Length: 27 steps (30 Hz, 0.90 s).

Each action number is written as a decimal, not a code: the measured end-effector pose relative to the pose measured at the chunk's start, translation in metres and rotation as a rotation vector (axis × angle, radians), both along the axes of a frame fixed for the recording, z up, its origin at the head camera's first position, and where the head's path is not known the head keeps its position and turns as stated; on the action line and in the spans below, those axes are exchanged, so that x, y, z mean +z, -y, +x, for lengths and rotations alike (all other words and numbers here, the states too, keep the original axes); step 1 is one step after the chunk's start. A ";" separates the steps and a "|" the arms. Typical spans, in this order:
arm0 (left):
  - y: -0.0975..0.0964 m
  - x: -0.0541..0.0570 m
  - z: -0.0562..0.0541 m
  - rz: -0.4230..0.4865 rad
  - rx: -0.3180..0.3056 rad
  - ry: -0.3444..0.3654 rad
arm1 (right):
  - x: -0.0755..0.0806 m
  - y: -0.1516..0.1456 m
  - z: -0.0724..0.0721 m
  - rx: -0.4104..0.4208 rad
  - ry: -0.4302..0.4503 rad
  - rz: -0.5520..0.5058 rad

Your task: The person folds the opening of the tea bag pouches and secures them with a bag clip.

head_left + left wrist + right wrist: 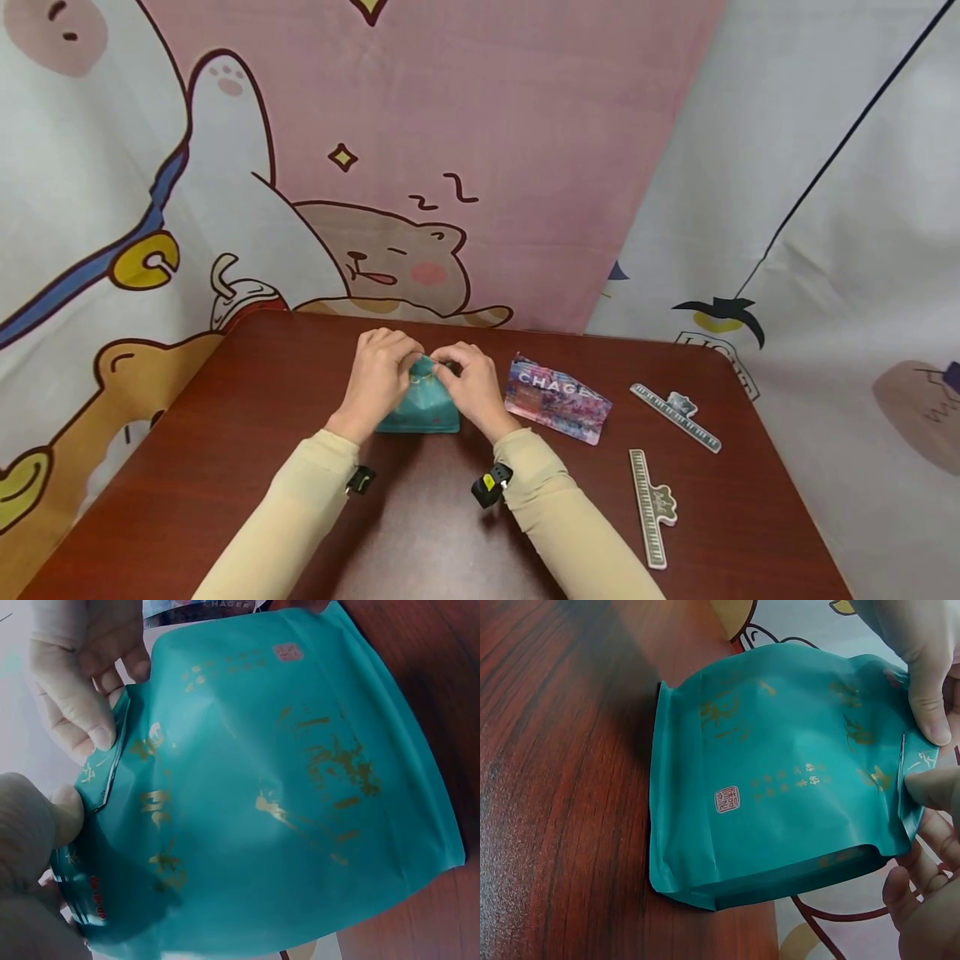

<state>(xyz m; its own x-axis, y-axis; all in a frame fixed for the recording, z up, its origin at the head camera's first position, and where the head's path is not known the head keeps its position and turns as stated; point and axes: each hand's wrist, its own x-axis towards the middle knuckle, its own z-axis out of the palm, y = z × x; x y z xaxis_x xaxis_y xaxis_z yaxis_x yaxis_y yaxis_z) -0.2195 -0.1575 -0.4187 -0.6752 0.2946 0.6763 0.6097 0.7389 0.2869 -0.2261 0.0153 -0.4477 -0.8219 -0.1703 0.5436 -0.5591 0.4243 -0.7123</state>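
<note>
A teal pouch bag [423,407] with gold print stands on the table, its wide base toward the person. Its top edge is folded over, as the left wrist view [247,787] of the bag shows. My left hand [378,375] pinches one side of the fold between thumb and fingers. On the other side my right hand [474,383] pinches the same folded edge, its thumb pressing the flap in the right wrist view. The fingers behind the bag are partly hidden.
Right of the bag lies a flat purple-pink pouch [558,400] lettered "CHAGE". Two ruler-like sealing clips lie farther right, a blue-grey clip [677,417] and an olive clip [651,508]. A printed cloth [510,150] hangs behind the brown table [262,392].
</note>
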 end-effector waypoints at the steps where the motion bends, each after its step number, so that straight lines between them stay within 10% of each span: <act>1: 0.000 0.001 0.000 0.004 -0.005 0.006 | 0.000 0.000 0.000 0.005 0.009 -0.003; 27: 0.011 -0.013 0.003 0.094 -0.016 -0.105 | -0.001 -0.004 0.002 -0.007 0.013 0.066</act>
<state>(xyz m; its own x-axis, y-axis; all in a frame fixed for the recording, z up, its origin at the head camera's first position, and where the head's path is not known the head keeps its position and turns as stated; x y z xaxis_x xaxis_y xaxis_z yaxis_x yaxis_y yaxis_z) -0.2161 -0.1688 -0.4317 -0.5947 0.2369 0.7682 0.6518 0.7015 0.2883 -0.2242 0.0194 -0.4483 -0.8298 -0.2002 0.5208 -0.5472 0.4745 -0.6895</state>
